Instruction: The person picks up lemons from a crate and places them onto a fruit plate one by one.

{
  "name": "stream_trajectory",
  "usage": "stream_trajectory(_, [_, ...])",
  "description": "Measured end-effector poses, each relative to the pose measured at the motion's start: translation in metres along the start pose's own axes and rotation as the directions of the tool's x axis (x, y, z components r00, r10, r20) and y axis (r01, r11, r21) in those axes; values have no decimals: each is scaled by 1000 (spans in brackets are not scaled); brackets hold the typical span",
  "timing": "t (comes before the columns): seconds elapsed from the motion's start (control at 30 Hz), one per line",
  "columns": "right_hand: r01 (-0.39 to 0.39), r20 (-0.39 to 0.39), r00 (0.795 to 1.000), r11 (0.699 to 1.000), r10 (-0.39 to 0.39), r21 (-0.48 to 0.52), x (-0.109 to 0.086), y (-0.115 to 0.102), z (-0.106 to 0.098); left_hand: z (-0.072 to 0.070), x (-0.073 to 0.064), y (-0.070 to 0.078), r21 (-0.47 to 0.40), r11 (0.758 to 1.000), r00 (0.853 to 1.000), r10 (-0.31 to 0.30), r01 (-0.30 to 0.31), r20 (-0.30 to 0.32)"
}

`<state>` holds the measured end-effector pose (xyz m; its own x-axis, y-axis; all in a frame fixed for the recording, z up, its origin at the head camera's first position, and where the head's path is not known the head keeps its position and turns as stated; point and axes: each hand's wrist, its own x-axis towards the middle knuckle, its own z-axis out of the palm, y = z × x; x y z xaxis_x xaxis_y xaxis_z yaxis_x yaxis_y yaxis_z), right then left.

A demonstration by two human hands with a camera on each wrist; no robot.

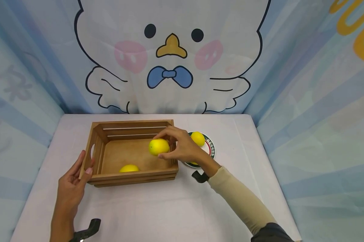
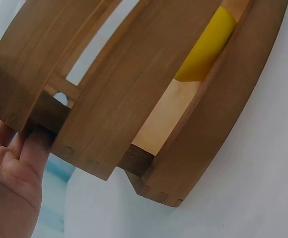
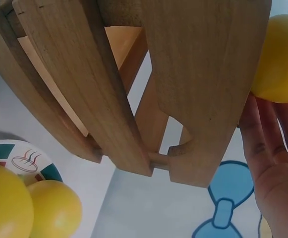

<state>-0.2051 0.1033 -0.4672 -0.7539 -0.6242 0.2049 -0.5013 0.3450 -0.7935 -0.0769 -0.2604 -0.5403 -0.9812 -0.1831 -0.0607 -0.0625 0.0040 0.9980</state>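
On the bench (image 1: 176, 208), the crate (image 1: 118, 153) lies with its long axis left to right, the plate (image 1: 212, 148) of lemons (image 1: 197, 138) beside its right end. My left hand (image 1: 73, 184) grips the left end; my right hand (image 1: 183, 144), nearer the plate, pinches the held lemon (image 1: 158, 147) over the right end, beyond the inner lemon (image 1: 129, 168).

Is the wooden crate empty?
Not empty: a lemon lies inside the crate, visible over its front wall in the head view and through a gap in the left wrist view.
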Motion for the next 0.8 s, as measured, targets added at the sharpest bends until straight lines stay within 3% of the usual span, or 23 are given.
stream_trajectory(0.4, [-5,-47,999,999,7,32,-6,8,5,0,1,0,16,1000,1000,-14,14,-8])
stream_trajectory(0.8, [-52,-129,990,997,58,48,-11,11,-3,1,1,0,27,999,1000,-18,18,-12])
